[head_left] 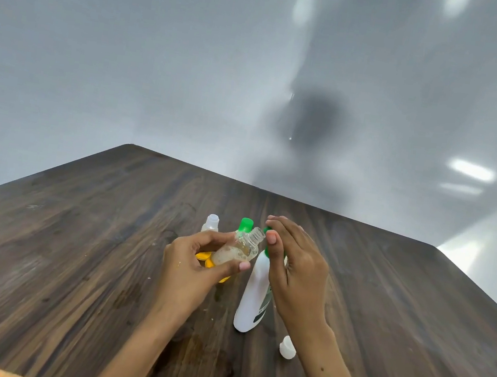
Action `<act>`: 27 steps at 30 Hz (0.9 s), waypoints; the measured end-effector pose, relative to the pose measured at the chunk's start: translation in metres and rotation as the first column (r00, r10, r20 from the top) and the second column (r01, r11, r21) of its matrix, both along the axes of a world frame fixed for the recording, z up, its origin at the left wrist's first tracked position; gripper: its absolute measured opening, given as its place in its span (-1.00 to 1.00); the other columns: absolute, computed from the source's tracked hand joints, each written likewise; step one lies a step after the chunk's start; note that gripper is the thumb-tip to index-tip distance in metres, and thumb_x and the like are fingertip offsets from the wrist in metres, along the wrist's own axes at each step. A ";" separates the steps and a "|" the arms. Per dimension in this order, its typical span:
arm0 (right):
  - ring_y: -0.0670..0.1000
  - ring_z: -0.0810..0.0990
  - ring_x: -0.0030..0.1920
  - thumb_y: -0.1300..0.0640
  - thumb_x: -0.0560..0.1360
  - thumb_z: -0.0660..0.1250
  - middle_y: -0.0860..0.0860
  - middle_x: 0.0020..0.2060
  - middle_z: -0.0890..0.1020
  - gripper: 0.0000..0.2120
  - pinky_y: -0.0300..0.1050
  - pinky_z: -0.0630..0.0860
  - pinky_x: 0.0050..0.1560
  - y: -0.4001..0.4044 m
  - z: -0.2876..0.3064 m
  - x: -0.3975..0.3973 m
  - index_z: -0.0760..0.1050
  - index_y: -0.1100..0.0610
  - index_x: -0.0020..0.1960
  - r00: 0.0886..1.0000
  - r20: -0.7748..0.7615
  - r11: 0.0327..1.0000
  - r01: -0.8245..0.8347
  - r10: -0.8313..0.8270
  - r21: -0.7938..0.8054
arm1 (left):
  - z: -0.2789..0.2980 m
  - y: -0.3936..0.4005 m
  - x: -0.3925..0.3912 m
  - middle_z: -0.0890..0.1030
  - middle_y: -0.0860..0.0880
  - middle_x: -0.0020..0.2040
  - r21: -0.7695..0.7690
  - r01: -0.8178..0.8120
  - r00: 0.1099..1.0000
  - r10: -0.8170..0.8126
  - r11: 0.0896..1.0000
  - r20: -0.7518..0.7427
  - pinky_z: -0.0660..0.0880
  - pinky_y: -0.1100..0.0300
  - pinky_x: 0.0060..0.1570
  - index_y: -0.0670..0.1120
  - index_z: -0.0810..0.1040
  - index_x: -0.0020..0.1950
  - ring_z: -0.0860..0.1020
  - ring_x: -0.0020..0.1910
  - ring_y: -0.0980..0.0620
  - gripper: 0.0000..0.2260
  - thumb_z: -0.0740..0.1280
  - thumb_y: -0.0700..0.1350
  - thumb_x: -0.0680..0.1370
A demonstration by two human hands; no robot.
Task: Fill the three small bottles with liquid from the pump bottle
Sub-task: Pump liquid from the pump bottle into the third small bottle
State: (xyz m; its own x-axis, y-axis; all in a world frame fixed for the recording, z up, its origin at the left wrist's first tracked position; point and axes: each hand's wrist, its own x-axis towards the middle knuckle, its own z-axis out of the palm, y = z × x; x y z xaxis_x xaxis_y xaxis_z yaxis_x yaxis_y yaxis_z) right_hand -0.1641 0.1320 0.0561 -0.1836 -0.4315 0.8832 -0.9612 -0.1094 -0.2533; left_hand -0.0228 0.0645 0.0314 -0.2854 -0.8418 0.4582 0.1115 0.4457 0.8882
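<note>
We see the left hand point(198, 261) gripping a small clear bottle point(237, 248) above the table point(73, 243), long axis tilted, open neck pointing up-right toward the pump bottle point(252, 297); the right hand point(294, 265) rests open-fingered on its green pump head.

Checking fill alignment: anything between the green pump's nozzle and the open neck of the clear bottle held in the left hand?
Nothing visible. The left hand holds the clear small bottle tilted, open neck beside the white pump bottle; the right hand covers its green pump, nozzle hidden.
</note>
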 end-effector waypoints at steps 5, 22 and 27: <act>-0.01 0.55 0.19 -0.21 0.61 -0.03 0.02 0.14 0.62 -0.42 0.06 0.55 0.11 0.001 0.001 -0.001 0.59 0.17 0.16 1.000 -0.004 1.000 -0.027 0.027 0.007 | -0.003 -0.001 -0.001 0.70 0.17 -0.07 0.009 0.003 1.000 -0.004 1.000 0.016 0.53 0.39 -0.04 0.03 0.70 0.04 0.63 -0.03 0.24 -0.62 0.61 -0.05 0.25; -0.03 0.58 0.15 -0.21 0.62 -0.02 0.01 0.08 0.65 -0.42 0.03 0.57 0.07 -0.001 -0.003 -0.002 0.61 0.18 0.11 1.000 -0.020 0.999 -0.005 0.005 -0.032 | -0.003 -0.003 -0.002 0.70 0.15 -0.06 0.016 0.004 1.000 -0.004 1.000 0.019 0.52 0.37 -0.05 0.03 0.69 0.05 0.63 -0.01 0.21 -0.61 0.61 -0.04 0.24; -0.02 0.55 0.20 -0.22 0.61 0.00 0.02 0.14 0.62 -0.42 0.04 0.55 0.11 -0.001 -0.006 -0.003 0.59 0.18 0.17 0.999 -0.032 1.000 0.006 -0.007 -0.026 | -0.005 -0.004 -0.003 0.71 0.10 -0.03 0.013 0.001 1.000 -0.001 1.000 0.024 0.53 0.30 -0.02 -0.01 0.69 0.06 0.63 0.02 0.13 -0.60 0.61 -0.06 0.24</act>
State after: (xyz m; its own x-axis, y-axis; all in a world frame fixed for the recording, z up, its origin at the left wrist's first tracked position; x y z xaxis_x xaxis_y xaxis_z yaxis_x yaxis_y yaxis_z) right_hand -0.1669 0.1310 0.0497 -0.1575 -0.4073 0.8996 -0.9696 -0.1090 -0.2191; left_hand -0.0259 0.0606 0.0266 -0.2970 -0.8475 0.4400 0.0910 0.4336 0.8965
